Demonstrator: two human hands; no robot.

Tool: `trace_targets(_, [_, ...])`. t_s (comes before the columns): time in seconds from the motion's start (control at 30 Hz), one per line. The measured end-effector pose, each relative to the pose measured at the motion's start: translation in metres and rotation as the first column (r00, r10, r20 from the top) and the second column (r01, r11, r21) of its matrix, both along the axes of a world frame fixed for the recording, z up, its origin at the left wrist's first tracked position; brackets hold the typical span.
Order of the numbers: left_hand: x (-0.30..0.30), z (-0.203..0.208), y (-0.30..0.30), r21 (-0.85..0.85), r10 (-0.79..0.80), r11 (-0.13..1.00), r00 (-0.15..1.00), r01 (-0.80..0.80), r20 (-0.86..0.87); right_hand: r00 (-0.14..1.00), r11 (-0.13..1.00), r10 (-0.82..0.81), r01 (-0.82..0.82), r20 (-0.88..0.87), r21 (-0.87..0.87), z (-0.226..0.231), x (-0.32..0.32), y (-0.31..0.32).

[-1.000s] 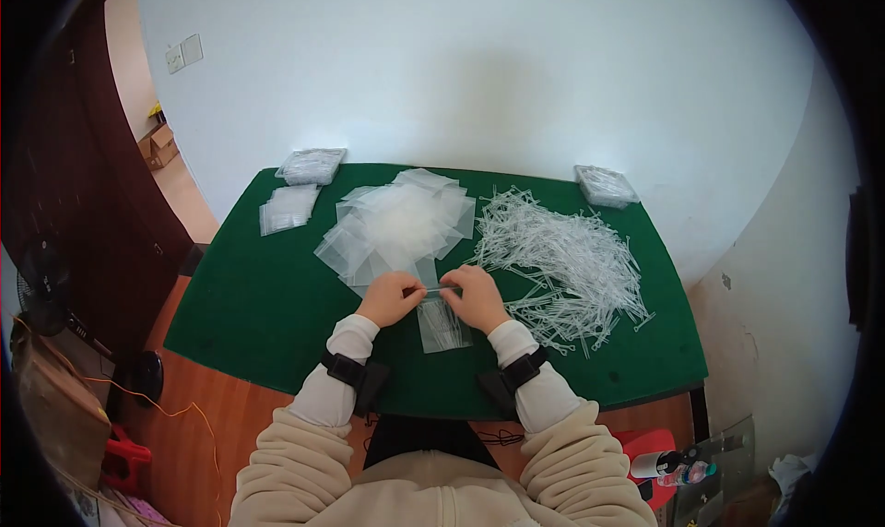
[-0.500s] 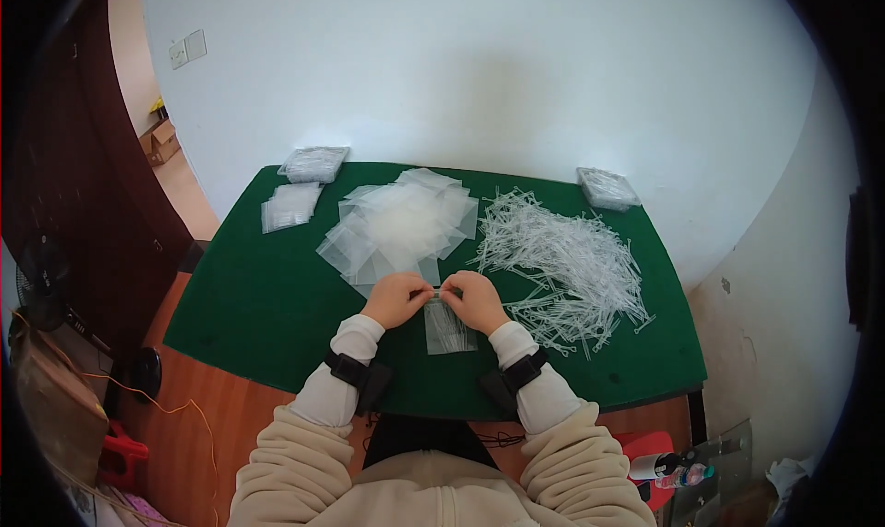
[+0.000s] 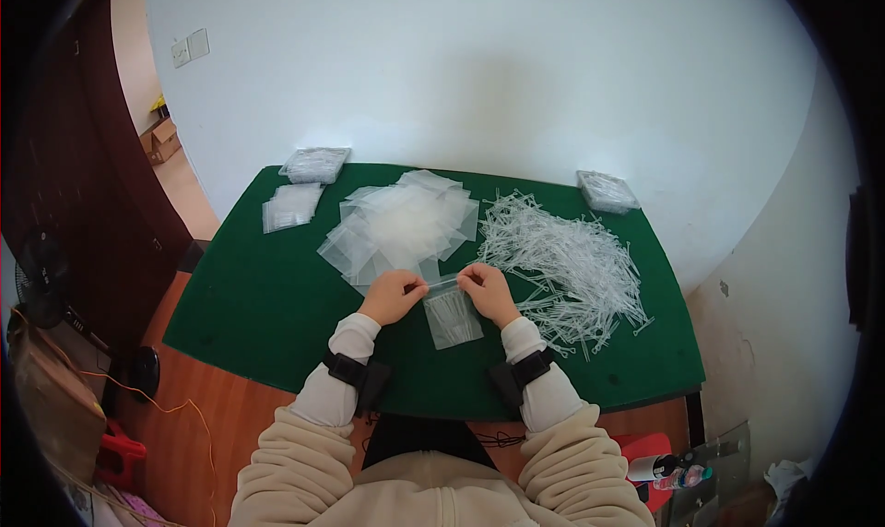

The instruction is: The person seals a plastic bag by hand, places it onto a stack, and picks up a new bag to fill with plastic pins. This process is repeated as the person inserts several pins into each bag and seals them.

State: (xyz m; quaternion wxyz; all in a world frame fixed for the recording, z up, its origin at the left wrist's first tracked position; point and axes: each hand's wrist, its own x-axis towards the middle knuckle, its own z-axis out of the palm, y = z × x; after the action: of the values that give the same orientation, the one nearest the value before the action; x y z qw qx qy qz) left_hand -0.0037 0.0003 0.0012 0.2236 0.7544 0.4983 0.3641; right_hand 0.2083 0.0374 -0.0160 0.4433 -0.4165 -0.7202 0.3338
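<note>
Bag (image 3: 453, 319), one, filled; left hand (image 3: 393, 297), right hand (image 3: 490, 294) both pinching top edge. One bag heap (image 3: 406, 225), one stick heap (image 3: 564, 267).

From close on the near side, the head-worn fisheye view looks down and forward over the green-topped table (image 3: 258, 296) to the far white wall (image 3: 369, 66).

Soft, fairly even light covers the green worktop (image 3: 240, 296) and the pale wall (image 3: 369, 66), which carries a faint, blurry-edged shadow at upper centre. The heaped clear plastic bags (image 3: 406, 218) glow whitish, their outlines washing together. Dark brown panels (image 3: 88, 158) at left sink into dimness. Fisheye distortion bows the straight edges, black vignetting fills the corners, and fine detail looks soft.
</note>
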Motion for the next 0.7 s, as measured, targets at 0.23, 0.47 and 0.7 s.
trace_targets(0.23, [-0.011,-0.005,0.008,-0.183,-0.011,0.982,0.978,0.05,0.206,0.919,0.929,-0.018,-0.131,-0.394,-0.347,0.01,-0.006,-0.006])
trace_targets(0.47, [0.006,0.007,-0.005,-0.089,0.02,0.996,0.976,-0.001,0.218,0.929,0.948,0.034,-0.146,-0.369,-0.281,-0.009,-0.017,-0.004])
trace_targets(0.7, [0.005,0.011,-0.002,0.173,-0.334,0.939,0.901,0.296,0.276,0.935,0.941,0.196,-0.265,-0.296,-0.213,-0.016,-0.032,-0.008])
